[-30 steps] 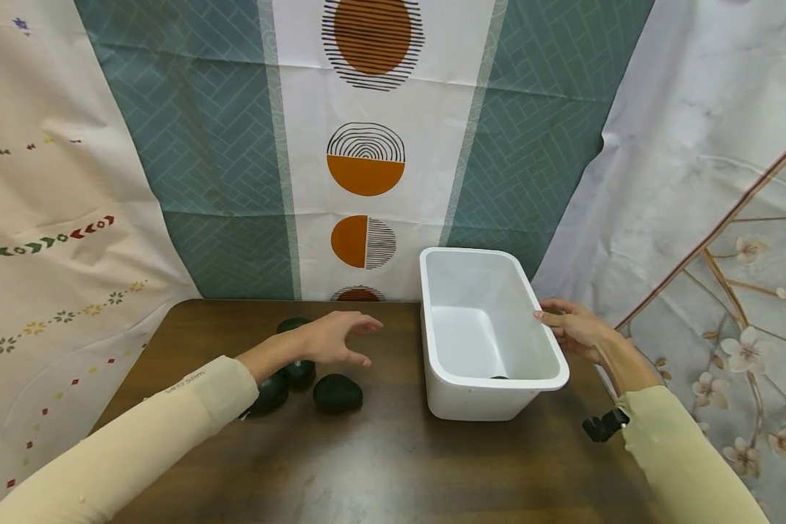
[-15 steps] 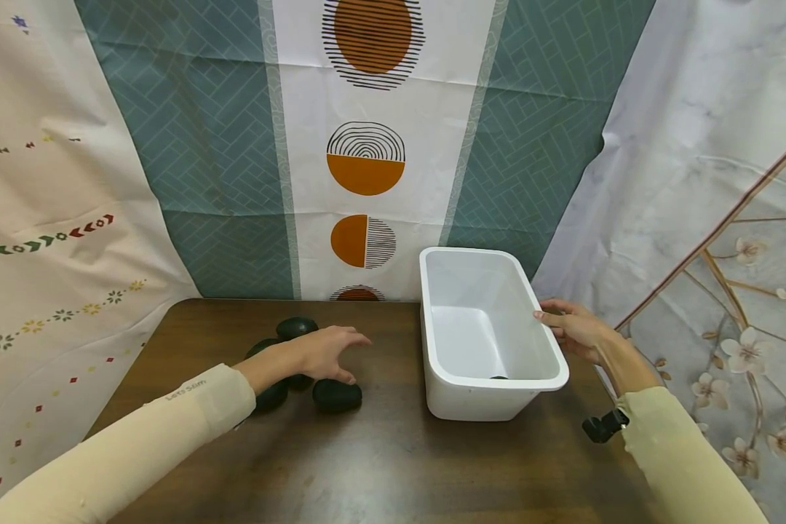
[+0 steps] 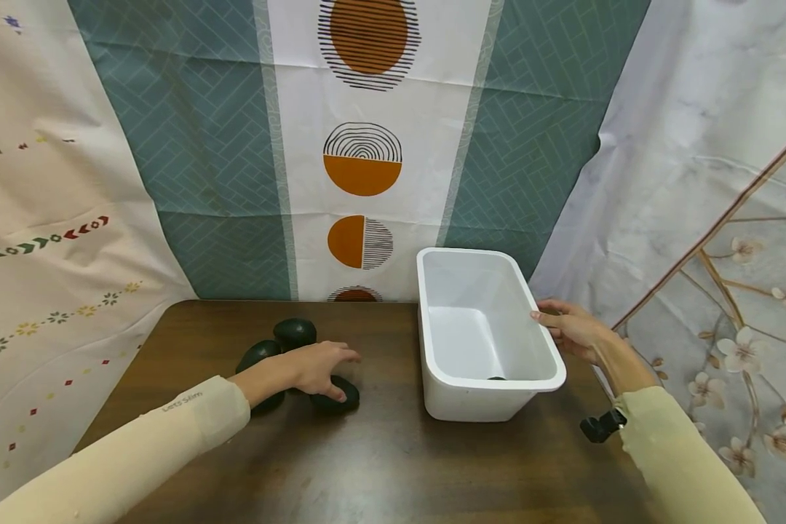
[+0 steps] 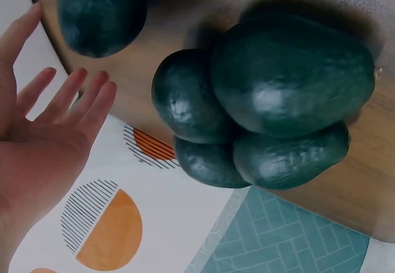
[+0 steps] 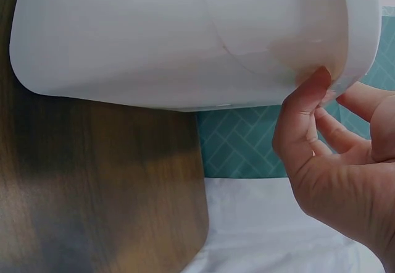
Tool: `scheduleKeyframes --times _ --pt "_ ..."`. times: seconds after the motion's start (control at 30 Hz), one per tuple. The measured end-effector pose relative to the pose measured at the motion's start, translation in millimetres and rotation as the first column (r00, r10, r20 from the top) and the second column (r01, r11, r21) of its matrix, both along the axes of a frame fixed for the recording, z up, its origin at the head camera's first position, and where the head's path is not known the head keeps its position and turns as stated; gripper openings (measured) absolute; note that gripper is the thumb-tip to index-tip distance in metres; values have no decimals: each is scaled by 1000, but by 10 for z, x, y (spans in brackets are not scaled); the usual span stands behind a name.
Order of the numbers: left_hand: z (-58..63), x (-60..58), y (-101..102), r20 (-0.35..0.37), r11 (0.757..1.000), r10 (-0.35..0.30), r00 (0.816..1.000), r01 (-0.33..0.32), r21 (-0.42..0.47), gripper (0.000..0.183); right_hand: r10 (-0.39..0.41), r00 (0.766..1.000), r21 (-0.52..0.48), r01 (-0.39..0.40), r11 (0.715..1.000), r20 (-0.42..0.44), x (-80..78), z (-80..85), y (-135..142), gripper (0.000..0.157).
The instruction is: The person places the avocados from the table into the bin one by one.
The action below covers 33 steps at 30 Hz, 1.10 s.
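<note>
My left hand point(image 3: 314, 370) hovers palm down over a dark green avocado point(image 3: 348, 399), its fingers loosely bent. In the left wrist view there is a gap between the hand point(image 4: 46, 140) and that avocado point(image 4: 102, 16). Several more avocados point(image 4: 290, 78) lie clustered beside it, partly behind my wrist in the head view. On the right, my right hand point(image 3: 573, 331) holds the long side rim of a white plastic bin point(image 3: 471, 402), thumb over the edge and fingers outside. A small dark spot point(image 3: 496, 378) shows inside the bin's near end, mostly hidden by the rim.
A brown wooden table point(image 3: 367, 466) carries everything. Patterned cloth point(image 3: 360, 240) hangs right behind its far edge, with further cloths at both sides. The bin stands near the far right part of the table.
My left hand has come down and slightly left, closer to the single avocado. More of the avocados behind it now show. The right hand and the bin have stayed put.
</note>
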<state>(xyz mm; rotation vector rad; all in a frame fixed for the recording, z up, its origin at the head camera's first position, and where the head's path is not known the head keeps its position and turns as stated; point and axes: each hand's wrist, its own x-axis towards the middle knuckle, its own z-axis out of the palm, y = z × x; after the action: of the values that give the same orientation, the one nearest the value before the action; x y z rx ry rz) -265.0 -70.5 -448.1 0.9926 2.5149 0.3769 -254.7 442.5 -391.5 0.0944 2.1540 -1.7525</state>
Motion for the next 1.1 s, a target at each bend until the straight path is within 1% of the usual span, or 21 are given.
scheduleKeyframes --times 0.1,0.23,0.37,0.53,0.6,0.83,1.1 --pt "-32 12 -3 7 1000 -3 1000 4 -7 71 14 1000 -1 -14 1000 5 1 -9 15 58" --pt "-44 22 -1 14 1000 0 1000 0 -12 71 21 1000 -3 -21 1000 8 17 -2 25 59" --pt "-45 35 -4 24 1000 3 1000 -2 -13 72 21 1000 -14 -21 1000 13 27 4 23 56" --pt "-78 59 -28 35 1000 -2 999 3 -23 71 19 1000 -22 -19 1000 20 20 -6 14 55" --pt "-97 71 -37 34 1000 -1 999 2 -26 70 14 1000 -18 -14 1000 21 16 -7 7 56" --pt "-151 93 -48 22 999 4 1000 -3 -46 70 -4 1000 -11 5 1000 15 -1 -3 28 47" --pt "-242 126 -62 14 998 10 1000 -9 -58 71 -2 1000 -10 2 1000 14 -17 -13 25 47"
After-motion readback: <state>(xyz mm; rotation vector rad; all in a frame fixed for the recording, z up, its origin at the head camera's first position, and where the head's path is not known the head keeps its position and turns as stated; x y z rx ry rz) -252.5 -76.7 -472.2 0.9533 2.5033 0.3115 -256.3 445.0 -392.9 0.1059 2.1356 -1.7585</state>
